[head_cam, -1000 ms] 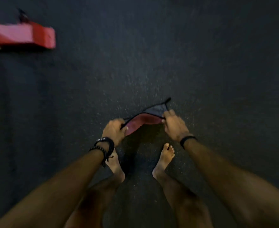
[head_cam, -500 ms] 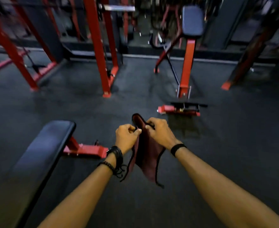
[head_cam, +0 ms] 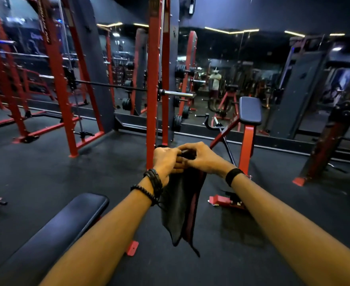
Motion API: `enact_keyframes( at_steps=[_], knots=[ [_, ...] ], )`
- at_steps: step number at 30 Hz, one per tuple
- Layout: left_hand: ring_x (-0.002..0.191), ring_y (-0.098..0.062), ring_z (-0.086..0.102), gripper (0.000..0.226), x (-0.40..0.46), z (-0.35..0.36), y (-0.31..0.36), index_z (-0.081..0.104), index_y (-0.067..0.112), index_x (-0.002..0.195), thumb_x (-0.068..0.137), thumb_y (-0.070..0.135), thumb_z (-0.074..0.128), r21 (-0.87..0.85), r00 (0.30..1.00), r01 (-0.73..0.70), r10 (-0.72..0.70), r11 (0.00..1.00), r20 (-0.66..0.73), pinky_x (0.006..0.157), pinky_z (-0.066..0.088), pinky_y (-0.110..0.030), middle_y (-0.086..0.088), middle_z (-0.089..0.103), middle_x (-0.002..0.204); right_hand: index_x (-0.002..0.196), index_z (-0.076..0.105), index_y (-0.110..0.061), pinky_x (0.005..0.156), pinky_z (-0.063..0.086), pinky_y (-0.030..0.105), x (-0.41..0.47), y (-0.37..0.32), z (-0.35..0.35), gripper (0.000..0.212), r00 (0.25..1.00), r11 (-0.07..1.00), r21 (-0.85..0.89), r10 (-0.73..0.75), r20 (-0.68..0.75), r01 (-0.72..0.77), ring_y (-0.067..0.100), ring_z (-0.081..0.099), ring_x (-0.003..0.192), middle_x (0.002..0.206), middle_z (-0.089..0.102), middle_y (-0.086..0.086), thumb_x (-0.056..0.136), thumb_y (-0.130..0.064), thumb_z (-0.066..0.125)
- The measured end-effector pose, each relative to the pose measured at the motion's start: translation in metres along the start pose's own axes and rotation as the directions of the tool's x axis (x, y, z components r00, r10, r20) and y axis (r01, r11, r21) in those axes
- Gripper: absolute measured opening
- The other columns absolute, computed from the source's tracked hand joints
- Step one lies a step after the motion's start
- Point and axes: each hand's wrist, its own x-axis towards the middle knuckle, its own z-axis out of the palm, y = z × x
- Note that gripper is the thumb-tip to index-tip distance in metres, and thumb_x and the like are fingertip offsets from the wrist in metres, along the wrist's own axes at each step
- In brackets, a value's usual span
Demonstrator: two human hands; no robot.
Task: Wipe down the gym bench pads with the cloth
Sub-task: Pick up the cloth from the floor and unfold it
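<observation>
Both hands, left hand [head_cam: 165, 159] and right hand [head_cam: 203, 157], pinch the cloth [head_cam: 180, 209] at its top edge. It hangs limp and light, so bunching it into one palm looks best before wiping the bench pad [head_cam: 52, 240].

The bench pad [head_cam: 52, 234] lies left of the hanging cloth [head_cam: 180, 207] (held up front); a rack [head_cam: 157, 79] stands behind.

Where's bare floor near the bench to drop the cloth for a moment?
Bare floor lies between the bench pad and the red rack upright, and in front of the hanging cloth. It's crowded on the right, around the red base plate and the padded stand.
</observation>
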Motion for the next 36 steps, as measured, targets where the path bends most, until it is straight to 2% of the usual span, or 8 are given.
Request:
enact_keyframes(
  at_steps=[5, 7, 9, 10, 12, 23, 30, 36],
  knots=[
    [0.072, -0.02, 0.069, 0.012, 0.004, -0.013, -0.003, 0.068, 0.011, 0.095, 0.09, 0.014, 0.057, 0.304, 0.966, -0.223, 0.252, 0.926, -0.056, 0.06, 0.052, -0.027, -0.003, 0.075, 0.077, 0.123, 0.062, -0.016, 0.09, 0.054, 0.027, -0.003, -0.008, -0.004, 0.059, 1.0, 0.988, -0.151, -0.013, 0.021, 0.016, 0.015, 0.062, 0.111, 0.116, 0.066, 0.003, 0.077, 0.019, 0.055],
    [0.087, -0.012, 0.061, 0.017, 0.009, -0.029, -0.007, 0.063, 0.025, 0.098, 0.082, 0.02, 0.063, 0.74, 0.852, -0.384, 0.52, 0.551, 0.054, 0.077, 0.047, -0.03, 0.009, 0.068, 0.089, 0.111, 0.064, -0.02, 0.088, 0.054, 0.025, -0.006, -0.01, -0.009, 0.05, 0.999, 0.986, -0.159, -0.042, 0.011, 0.043, 0.012, 0.062, 0.104, 0.108, 0.066, -0.001, 0.079, 0.018, 0.058],
    [0.104, -0.012, 0.048, 0.035, 0.015, -0.043, -0.011, 0.059, 0.028, 0.108, 0.074, 0.027, 0.069, 0.862, 0.793, -0.465, 0.528, 0.199, 0.306, 0.087, 0.039, -0.033, 0.009, 0.055, 0.11, 0.097, 0.064, -0.02, 0.086, 0.053, 0.025, -0.007, -0.012, -0.014, 0.039, 0.996, 0.983, -0.166, -0.081, -0.028, 0.075, 0.013, 0.063, 0.097, 0.1, 0.064, -0.002, 0.08, 0.015, 0.061],
    [0.11, -0.013, 0.046, 0.039, 0.017, -0.047, -0.011, 0.058, 0.028, 0.11, 0.073, 0.029, 0.072, 0.844, 0.807, -0.506, 0.442, 0.175, 0.392, 0.092, 0.039, -0.035, 0.008, 0.05, 0.118, 0.093, 0.065, -0.017, 0.084, 0.054, 0.025, -0.006, -0.013, -0.017, 0.034, 0.995, 0.981, -0.176, -0.093, -0.046, 0.084, 0.015, 0.063, 0.095, 0.098, 0.064, -0.001, 0.08, 0.014, 0.061],
    [0.111, -0.013, 0.052, 0.034, 0.018, -0.053, -0.01, 0.058, 0.027, 0.105, 0.076, 0.024, 0.076, 0.768, 0.839, -0.541, 0.29, 0.344, 0.461, 0.095, 0.047, -0.038, 0.008, 0.054, 0.117, 0.09, 0.068, -0.011, 0.083, 0.057, 0.027, -0.005, -0.012, -0.022, 0.029, 0.99, 0.974, -0.206, -0.114, -0.077, 0.096, 0.017, 0.065, 0.094, 0.098, 0.066, 0.003, 0.079, 0.016, 0.061],
    [0.078, -0.012, 0.059, 0.03, 0.02, -0.045, 0.007, 0.058, 0.025, 0.092, 0.083, -0.001, 0.07, 0.656, 0.792, -0.608, 0.282, 0.446, 0.542, 0.071, 0.054, -0.025, 0.001, 0.057, 0.089, 0.088, 0.065, -0.016, 0.086, 0.053, 0.025, -0.011, 0.012, -0.063, 0.025, 0.977, 0.913, -0.389, -0.179, -0.113, 0.122, 0.014, 0.06, 0.094, 0.099, 0.061, 0.0, 0.084, 0.008, 0.063],
    [0.088, -0.014, 0.056, 0.009, 0.033, -0.036, 0.055, 0.067, 0.015, 0.092, 0.085, 0.014, 0.072, 0.702, 0.669, -0.712, 0.302, 0.0, 0.679, 0.077, 0.046, -0.022, 0.006, 0.053, 0.092, 0.098, 0.063, -0.016, 0.08, 0.056, 0.031, -0.023, 0.036, -0.07, 0.02, 0.99, 0.902, -0.429, -0.104, -0.092, 0.055, 0.013, 0.065, 0.086, 0.093, 0.066, -0.002, 0.09, 0.002, 0.058],
    [0.097, -0.021, 0.056, 0.029, 0.039, -0.028, 0.074, 0.067, 0.012, 0.107, 0.086, 0.032, 0.071, 0.763, 0.723, -0.633, 0.255, -0.131, 0.643, 0.086, 0.053, -0.037, 0.003, 0.046, 0.1, 0.1, 0.065, -0.009, 0.083, 0.057, 0.034, -0.017, 0.035, -0.072, 0.013, 0.992, 0.915, -0.4, -0.099, -0.081, 0.059, 0.015, 0.065, 0.089, 0.096, 0.066, 0.003, 0.092, -0.001, 0.059]
  ],
)
